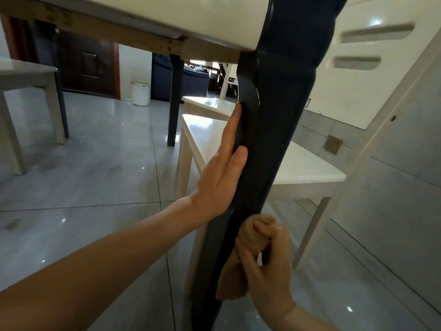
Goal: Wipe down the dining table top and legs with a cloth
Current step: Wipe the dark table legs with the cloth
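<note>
Shiny grey floor tiles [83, 163] are spreading out all around the dark table leg [274, 139], so the person is looking from low down. Above the leg, the white surface [214, 17] is sitting on a wooden frame and showing its underside. Just behind the leg, a white chair [310, 170] is standing close by. Well off to the left of the leg, a far leg [175, 99] is holding up the other side. A small white bin [140, 93] is standing by the wall beyond it.

The left hand [219, 177] is pressing flat on the left side of the leg, about halfway up. Its fingers [235, 125] are lying straight and close together, not curling round anything. I think it is there to steady the leg, or the person, while the other hand is rubbing.

The right hand [267, 271] is working lower down on the same leg. Its fingers [245, 256] are curling tight round the tan cloth [230, 283]. The cloth is bunched up and touching the leg. Holding it in a bunch is probably giving a firm pad to rub with.

So the leg is getting its wipe now. I cannot tell whether the top is clean yet.
</note>
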Tool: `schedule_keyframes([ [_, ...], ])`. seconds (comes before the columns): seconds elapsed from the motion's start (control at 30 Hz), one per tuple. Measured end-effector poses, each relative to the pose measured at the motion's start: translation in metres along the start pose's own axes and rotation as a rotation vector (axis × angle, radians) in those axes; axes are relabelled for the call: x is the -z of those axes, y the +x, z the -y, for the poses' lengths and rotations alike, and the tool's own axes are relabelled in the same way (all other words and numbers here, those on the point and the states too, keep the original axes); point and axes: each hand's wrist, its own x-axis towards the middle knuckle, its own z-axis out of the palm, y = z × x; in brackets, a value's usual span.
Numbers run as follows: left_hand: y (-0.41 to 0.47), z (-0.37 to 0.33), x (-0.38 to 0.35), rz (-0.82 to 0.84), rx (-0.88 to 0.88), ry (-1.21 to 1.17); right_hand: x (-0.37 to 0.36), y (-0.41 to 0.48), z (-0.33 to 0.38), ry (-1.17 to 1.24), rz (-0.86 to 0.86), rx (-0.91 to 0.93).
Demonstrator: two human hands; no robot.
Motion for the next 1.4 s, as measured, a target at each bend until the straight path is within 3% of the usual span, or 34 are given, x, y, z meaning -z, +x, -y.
schedule_keyframes([
  [0.1,0.0,-0.001,-0.001,-0.011,0.012,0.003,0.005,0.026,0.022,0.081,-0.034,-0.067],
  [0.27,0.001,0.001,-0.002,-0.007,0.01,-0.027,0.015,0.052,0.044,0.019,0.0,0.003],
  [0.47,0.001,0.002,-0.002,0.004,0.029,-0.003,0.005,-0.015,0.015,0.045,0.046,-0.371],
  [0.67,0.0,0.001,-0.002,-0.002,0.04,0.012,0.009,0.042,0.06,0.22,-0.105,-0.192],
  [0.87,-0.001,-0.001,-0.001,0.021,0.051,0.012,-0.012,-0.008,0.035,0.047,-0.083,-0.46],
  [1.1,0.0,-0.008,0.003,0.036,0.102,0.026,0.004,0.057,0.075,0.277,-0.157,-0.23],
  [1.27,-0.002,-0.014,0.007,0.094,0.129,-0.027,-0.01,0.001,0.039,0.045,-0.137,-0.501],
  [1.4,-0.001,-0.016,0.008,0.121,0.158,-0.051,-0.006,0.015,0.036,0.089,-0.196,-0.447],
])
